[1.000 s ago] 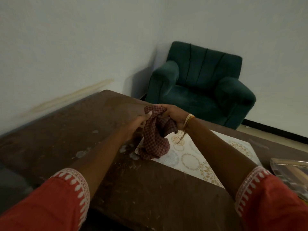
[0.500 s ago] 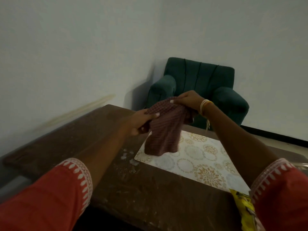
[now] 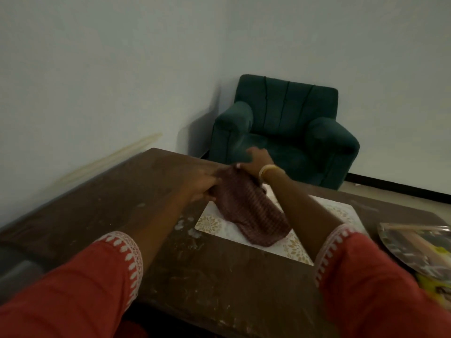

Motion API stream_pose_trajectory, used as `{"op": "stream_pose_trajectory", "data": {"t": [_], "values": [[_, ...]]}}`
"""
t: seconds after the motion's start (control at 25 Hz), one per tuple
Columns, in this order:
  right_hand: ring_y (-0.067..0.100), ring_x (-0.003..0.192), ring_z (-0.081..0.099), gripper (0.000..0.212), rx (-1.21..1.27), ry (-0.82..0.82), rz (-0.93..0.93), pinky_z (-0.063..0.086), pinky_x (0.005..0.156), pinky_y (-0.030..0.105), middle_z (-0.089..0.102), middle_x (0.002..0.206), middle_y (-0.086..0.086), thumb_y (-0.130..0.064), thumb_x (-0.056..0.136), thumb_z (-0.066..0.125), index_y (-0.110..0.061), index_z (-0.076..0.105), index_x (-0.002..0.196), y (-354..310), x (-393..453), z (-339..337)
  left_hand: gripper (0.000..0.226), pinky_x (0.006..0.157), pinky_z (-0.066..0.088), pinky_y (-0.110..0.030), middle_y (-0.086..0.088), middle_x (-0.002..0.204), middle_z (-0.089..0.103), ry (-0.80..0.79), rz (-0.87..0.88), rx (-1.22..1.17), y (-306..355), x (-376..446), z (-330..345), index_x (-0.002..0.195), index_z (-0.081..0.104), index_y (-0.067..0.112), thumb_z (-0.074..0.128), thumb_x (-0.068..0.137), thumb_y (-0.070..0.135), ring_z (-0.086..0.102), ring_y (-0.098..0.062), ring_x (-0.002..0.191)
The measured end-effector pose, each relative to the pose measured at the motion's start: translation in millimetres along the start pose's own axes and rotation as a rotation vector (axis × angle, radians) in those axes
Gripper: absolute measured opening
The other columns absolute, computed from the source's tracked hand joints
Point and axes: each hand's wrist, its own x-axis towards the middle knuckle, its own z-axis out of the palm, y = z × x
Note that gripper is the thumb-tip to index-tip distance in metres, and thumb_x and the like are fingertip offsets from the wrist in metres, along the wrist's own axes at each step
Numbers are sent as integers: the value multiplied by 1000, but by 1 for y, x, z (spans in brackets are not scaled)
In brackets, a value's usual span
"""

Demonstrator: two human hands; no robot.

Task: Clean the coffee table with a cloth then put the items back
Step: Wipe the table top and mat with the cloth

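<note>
Both hands out ahead of me over the worktop (image 3: 102, 201). Left hand (image 3: 203, 185) has its fingers curled round one end of the cloth (image 3: 246, 211); frame is smeared here, so I can't read the finger placement finer than that. Right hand (image 3: 255, 161) pinches the other end, thumb nail showing against the fabric, a pale bangle (image 3: 267, 170) on that wrist. Between the two grips the cloth is bunched and stretched; below the right grip the loose part hangs down and toward me, its lower end over the patterned mat (image 3: 212, 224). Can't tell whether it touches the mat. The mat lies flat on the worktop, under and nearer me than both grips. Pale crumbs or smears (image 3: 189, 231) on the dark wood just left of the mat, below the left grip. Beyond the right grip, a dark green armchair (image 3: 285, 128) in the corner. Far right of the right grip, a clear plastic-wrapped packet (image 3: 419, 245) on the worktop edge, contents unclear.
</note>
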Motion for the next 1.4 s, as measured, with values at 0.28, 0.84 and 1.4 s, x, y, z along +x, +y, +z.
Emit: {"op": "stream_pose_trajectory", "data": {"t": [0.28, 0.84, 1.4], "values": [[29, 148, 16, 60, -494, -252, -291, 14, 117, 56, 20, 160, -4, -69, 92, 22, -45, 25, 147, 50, -26, 115, 26, 99, 46, -32, -9, 130, 56, 221, 164, 639, -25, -22, -90, 114, 57, 19, 60, 90, 10, 54, -26, 119], [33, 149, 4, 58, -425, -406, -830, 7, 116, 58, 6, 163, 3, -68, 93, 20, -51, 11, 147, -109, -134, 202, 40, 116, 21, -48, 1, 154, 35, 408, -13, 1170, -95, -123, -255, 141, 43, 35, 36, 101, 35, 32, -22, 142], [42, 147, 0, 69, -461, -316, -208, 1, 114, 65, 1, 163, 1, -78, 86, 14, -49, 8, 149, -75, 23, 196, 35, 115, 28, -50, 9, 149, 41, 452, 90, 988, -113, -120, -286, 130, 51, 47, 44, 99, 32, 35, -18, 140]]}}
